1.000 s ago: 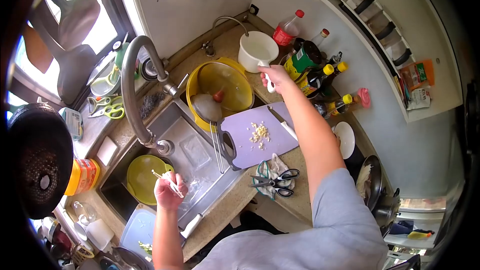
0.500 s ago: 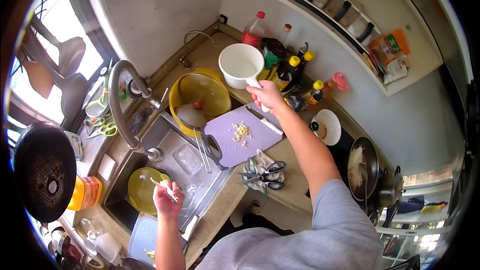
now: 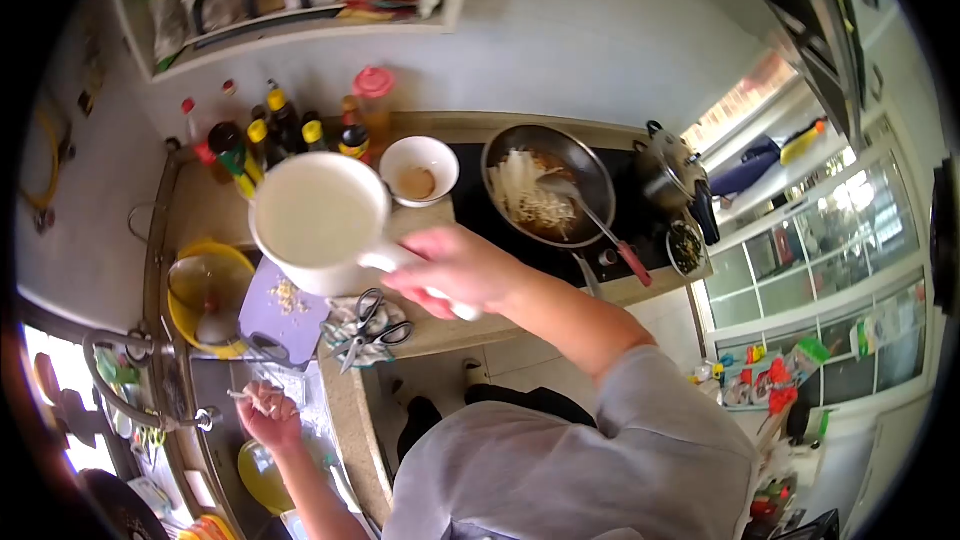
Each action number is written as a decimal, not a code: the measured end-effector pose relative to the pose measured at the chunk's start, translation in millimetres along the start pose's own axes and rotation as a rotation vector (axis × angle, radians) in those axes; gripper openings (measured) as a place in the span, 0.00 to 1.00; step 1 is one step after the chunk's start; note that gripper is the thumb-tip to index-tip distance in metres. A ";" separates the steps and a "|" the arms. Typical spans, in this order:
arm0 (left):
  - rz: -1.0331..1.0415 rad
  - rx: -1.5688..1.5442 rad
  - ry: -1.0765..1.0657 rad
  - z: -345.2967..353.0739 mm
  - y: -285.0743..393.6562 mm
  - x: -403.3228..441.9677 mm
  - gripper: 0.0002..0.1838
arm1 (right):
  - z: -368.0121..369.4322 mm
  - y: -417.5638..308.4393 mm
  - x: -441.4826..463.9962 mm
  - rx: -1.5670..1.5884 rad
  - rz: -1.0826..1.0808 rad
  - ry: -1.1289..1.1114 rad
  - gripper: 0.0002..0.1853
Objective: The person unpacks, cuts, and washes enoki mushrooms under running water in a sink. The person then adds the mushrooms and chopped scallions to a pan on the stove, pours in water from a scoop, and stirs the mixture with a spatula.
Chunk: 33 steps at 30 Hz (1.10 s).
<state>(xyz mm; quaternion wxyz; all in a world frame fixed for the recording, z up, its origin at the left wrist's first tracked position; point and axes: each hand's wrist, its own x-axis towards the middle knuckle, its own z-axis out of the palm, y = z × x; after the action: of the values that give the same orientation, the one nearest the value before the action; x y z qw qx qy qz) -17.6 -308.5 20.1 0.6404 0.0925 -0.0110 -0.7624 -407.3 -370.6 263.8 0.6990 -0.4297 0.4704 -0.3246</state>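
My right hand [image 3: 455, 270] is closed round the handle of a white pot [image 3: 268, 230], lifted over the counter between the cutting board and the bowl. Its inside looks pale; I cannot tell if it holds liquid. Over the sink, my left hand [image 3: 272, 418] is closed on thin white stick-like pieces [image 3: 243, 395], blurred. Below the pot lie a purple cutting board [image 3: 268, 325] with chopped pale bits, and black scissors [image 3: 372, 332] on a cloth. To the right, a wok [image 3: 602, 180] on the stove holds pale shreds and a spatula [image 3: 598, 222] with a red handle.
A white bowl [image 3: 440, 158] stands left of the stove, and a pressure cooker [image 3: 665, 175] to its right. Several sauce bottles [image 3: 285, 120] line the wall. A yellow basin [image 3: 178, 335] sits beside the curved faucet [image 3: 100, 380]. A green bowl [image 3: 262, 480] is in the sink.
My right hand has lifted the white pot off the back counter and brought it nearer and towards the stove. The view has turned right. My left hand stays closed over the sink.
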 end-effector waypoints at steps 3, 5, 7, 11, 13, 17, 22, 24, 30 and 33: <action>-0.174 0.189 -0.009 34.9 -58.9 48.3 0.09 | -50.5 9.6 -93.5 -0.035 0.038 0.120 0.07; -0.260 0.352 0.085 74.5 -109.0 82.8 0.08 | -79.4 15.6 -153.9 -0.049 0.032 0.225 0.08; -0.316 0.555 0.238 126.3 -177.9 109.8 0.07 | -107.0 22.8 -208.0 -0.050 0.016 0.334 0.08; -0.487 1.167 -0.161 194.7 -309.0 179.6 0.11 | -152.0 28.6 -284.1 -0.167 0.011 0.586 0.05; -0.392 1.535 -0.375 230.1 -381.6 199.8 0.16 | -177.3 36.0 -306.4 -0.204 -0.004 0.679 0.06; -0.179 2.230 -0.651 208.6 -479.1 251.8 0.19 | -227.1 47.3 -331.0 -0.264 -0.043 0.796 0.06; 0.044 2.472 -0.619 209.4 -503.4 252.2 0.28 | -277.0 47.1 -328.7 -0.343 -0.007 0.853 0.05; 0.074 2.411 -0.602 212.6 -491.1 241.4 0.23 | -296.4 51.7 -318.5 -0.357 -0.013 0.841 0.06; 0.464 2.083 -0.434 178.6 -431.0 215.9 0.12 | -327.0 46.9 -270.4 -0.527 0.002 0.789 0.07; 0.396 2.121 -0.345 181.7 -397.8 195.0 0.11 | -332.1 38.1 -245.9 -0.579 0.025 0.755 0.08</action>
<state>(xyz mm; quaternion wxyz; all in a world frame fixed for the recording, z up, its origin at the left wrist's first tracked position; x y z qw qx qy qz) -465.1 -446.3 120.1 0.3360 0.4857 -0.7669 -0.2512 -801.8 -241.7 260.0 0.3344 -0.4533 0.7678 -0.3052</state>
